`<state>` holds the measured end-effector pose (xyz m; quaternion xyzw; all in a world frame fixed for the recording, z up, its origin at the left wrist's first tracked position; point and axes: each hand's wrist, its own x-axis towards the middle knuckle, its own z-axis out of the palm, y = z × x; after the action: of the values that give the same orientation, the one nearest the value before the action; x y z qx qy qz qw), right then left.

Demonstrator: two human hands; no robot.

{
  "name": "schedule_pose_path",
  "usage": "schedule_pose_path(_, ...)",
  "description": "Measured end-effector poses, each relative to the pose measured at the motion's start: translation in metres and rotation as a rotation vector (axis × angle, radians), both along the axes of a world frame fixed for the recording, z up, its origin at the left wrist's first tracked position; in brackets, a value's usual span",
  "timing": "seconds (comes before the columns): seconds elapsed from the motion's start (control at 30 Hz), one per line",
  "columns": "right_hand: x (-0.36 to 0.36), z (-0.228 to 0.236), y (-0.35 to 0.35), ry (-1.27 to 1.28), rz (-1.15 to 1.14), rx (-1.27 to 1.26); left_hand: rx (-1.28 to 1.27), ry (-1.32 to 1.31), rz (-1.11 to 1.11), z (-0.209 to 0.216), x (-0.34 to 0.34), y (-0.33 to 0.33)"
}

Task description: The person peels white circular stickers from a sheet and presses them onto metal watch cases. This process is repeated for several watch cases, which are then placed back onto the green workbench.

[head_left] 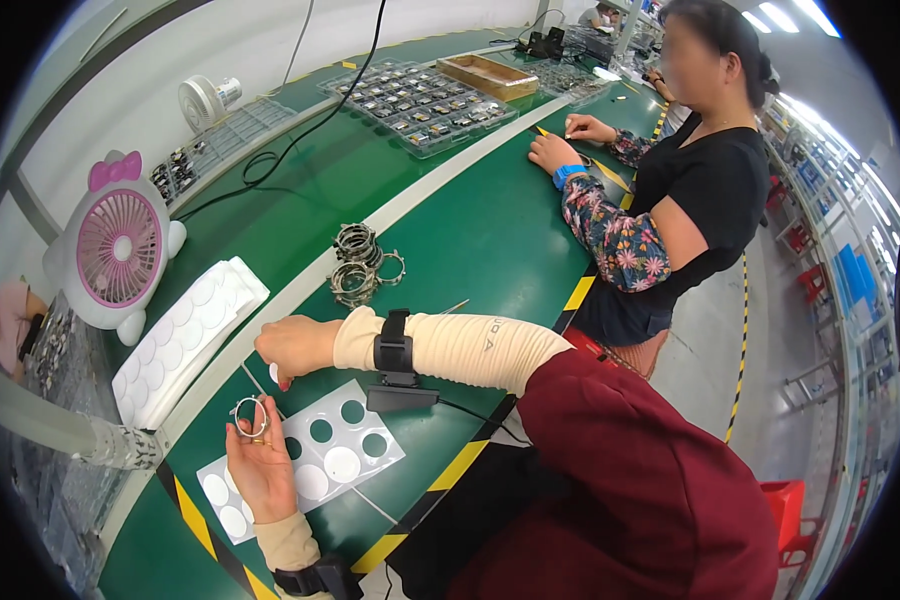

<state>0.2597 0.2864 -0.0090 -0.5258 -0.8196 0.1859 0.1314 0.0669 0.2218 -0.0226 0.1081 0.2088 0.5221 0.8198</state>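
Note:
My left hand is turned palm up, its fingertips closed on a thin metal ring frame. Just above it, my right hand bends downward and pinches a small white sticker, seen at a slant and partly covered by the fingers. Beneath both hands lies a sheet of round white stickers; several of its circles are gone and show green. Beyond my right forearm several metal ring frames are piled in stacks, with one leaning at their side.
A padded white strip with round discs lies left of my hands, beside a pink-and-white fan. A thin pointed tool rests past my right forearm. Farther off are parts trays, a wooden box and a co-worker at right.

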Motion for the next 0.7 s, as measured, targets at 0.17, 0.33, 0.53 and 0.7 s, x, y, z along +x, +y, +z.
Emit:
schedule_pose_path(0.17, -0.006, 0.0, 0.003, 0.012, 0.048, 0.007, -0.01, -0.023, 0.101, -0.004, -0.012, 0.003)
schedule_pose_path(0.33, 0.005, -0.009, 0.005, 0.019, 0.023, -0.051, -0.076, -0.087, 0.165, -0.001, -0.001, 0.005)
schedule_pose_path(0.53, 0.008, 0.002, -0.012, 0.239, 0.004, 0.015, -0.053, -0.12, 0.144, -0.009, -0.009, 0.009)
schedule_pose_path(0.7, 0.006, 0.023, -0.02, 0.317, 0.022, 0.079, -0.087, -0.058, 0.171, -0.007, -0.015, 0.007)
